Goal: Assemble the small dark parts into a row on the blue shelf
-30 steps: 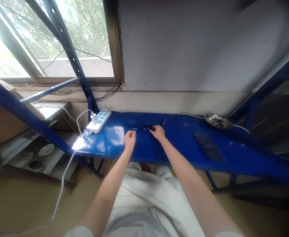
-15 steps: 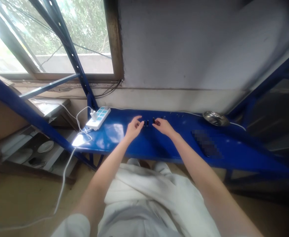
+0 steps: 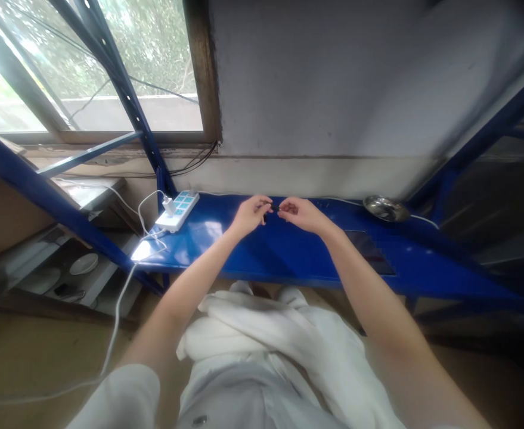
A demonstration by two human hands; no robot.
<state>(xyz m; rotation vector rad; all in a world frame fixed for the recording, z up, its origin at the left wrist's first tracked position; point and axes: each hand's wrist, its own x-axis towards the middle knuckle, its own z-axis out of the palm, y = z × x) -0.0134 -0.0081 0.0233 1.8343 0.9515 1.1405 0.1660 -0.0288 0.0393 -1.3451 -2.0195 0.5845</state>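
Note:
My left hand [image 3: 251,215] is closed in a pinch over the blue bench, its fingertips on a small black piece [image 3: 275,207]. Facing it, my right hand [image 3: 301,213] pinches at the other end of that dark spot, fingers curled inward. The two sets of fingertips almost meet. Whether they hold one piece or two, I cannot tell. Just under the left fingertips another small black piece [image 3: 264,219] shows, partly covered by the hand. Its kind is too small to make out.
On the blue bench [image 3: 226,256] a white power strip [image 3: 179,211] with a plugged-in cable lies left. To the right are a shiny metal bowl [image 3: 385,208] and a blurred dark flat object [image 3: 371,251]. Blue frame posts stand at both ends.
Both hands have come closer together and slightly away from me. The black pieces that stood apart between them are now at the fingertips or partly covered.

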